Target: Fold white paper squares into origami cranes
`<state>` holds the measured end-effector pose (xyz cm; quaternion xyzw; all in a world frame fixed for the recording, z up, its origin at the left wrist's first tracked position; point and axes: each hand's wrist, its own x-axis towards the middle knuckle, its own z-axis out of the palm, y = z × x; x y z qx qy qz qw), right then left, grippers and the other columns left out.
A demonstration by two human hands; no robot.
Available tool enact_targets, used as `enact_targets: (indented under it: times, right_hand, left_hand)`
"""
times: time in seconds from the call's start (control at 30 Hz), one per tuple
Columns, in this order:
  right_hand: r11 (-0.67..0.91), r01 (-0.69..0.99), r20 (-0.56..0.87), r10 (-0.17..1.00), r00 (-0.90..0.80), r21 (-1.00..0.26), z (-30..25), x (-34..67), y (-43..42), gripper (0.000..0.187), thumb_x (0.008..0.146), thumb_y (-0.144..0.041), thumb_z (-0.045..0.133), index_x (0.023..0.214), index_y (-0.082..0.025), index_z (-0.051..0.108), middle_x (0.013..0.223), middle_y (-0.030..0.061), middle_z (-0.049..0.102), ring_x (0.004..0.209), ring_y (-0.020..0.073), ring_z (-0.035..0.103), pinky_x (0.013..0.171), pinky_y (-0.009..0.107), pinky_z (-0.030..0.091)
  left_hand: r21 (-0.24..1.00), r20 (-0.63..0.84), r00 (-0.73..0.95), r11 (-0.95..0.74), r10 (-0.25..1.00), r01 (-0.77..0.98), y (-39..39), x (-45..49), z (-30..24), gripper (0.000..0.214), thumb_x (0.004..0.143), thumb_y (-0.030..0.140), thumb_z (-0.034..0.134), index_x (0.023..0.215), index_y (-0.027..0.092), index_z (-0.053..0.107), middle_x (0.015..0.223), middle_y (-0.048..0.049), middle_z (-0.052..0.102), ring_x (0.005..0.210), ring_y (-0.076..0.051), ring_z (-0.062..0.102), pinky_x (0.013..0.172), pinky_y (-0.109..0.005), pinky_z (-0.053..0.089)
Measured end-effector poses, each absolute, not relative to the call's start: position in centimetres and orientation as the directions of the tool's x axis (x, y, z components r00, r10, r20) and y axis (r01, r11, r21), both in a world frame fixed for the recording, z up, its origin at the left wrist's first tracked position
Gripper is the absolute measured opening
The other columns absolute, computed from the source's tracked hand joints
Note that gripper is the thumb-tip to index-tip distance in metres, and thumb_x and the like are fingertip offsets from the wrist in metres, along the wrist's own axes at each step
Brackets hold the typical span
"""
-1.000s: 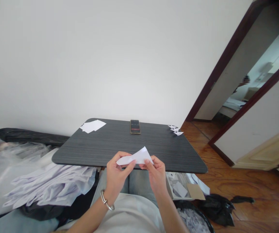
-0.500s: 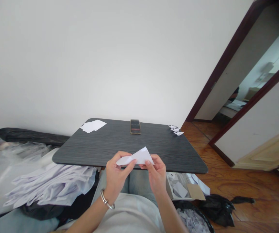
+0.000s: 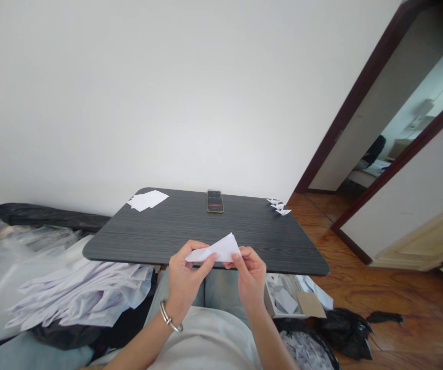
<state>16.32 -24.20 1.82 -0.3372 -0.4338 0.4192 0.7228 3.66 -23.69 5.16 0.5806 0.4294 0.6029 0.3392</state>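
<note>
Over dark tabletop (image 3: 175, 231), folded paper (image 3: 213, 250); phone (image 3: 214, 201) beyond; wood floor (image 3: 394, 293) right

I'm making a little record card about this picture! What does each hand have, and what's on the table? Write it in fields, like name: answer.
Left hand: fingers pinch a folded white paper triangle
Right hand: fingers hold the other end of the same paper
Left wrist: metal bangle
Table: dark wood-grain table
On the table: smartphone, loose white paper sheets, small folded paper pieces
Beside the table, left: pile of white paper
</note>
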Motion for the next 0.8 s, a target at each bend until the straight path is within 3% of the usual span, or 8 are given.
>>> enact_targets:
  times: [0.33, 0.8]
  right_hand:
    - [0.428, -0.284, 0.342, 0.889, 0.305, -0.858, 2.00, 16.16, -24.34, 0.018, 0.074, -0.029, 0.060, 0.062, -0.018, 0.053, 0.059, -0.0019, 0.055, 0.050, 0.0107, 0.053, 0.047, 0.022, 0.043]
    - [0.501, -0.294, 0.410, 0.854, 0.319, -0.814, 1.47, 16.39, -24.25, 0.015, 0.076, -0.027, 0.059, 0.065, -0.019, 0.053, 0.062, -0.0018, 0.056, 0.052, 0.0116, 0.054, 0.049, 0.023, 0.043]
  left_hand:
    - [0.923, 0.385, -0.108, -0.381, 0.917, 0.051, -23.99, 3.79, 5.36, 0.013, 0.063, 0.021, 0.068, 0.070, 0.015, 0.058, 0.063, 0.0013, 0.057, 0.056, -0.011, 0.050, 0.052, -0.019, 0.040]
    - [0.851, 0.518, -0.117, -0.496, 0.847, 0.174, -24.35, 3.63, 5.51, 0.012, 0.062, 0.021, 0.069, 0.071, 0.017, 0.062, 0.066, -0.0012, 0.062, 0.060, -0.014, 0.055, 0.057, -0.021, 0.042]
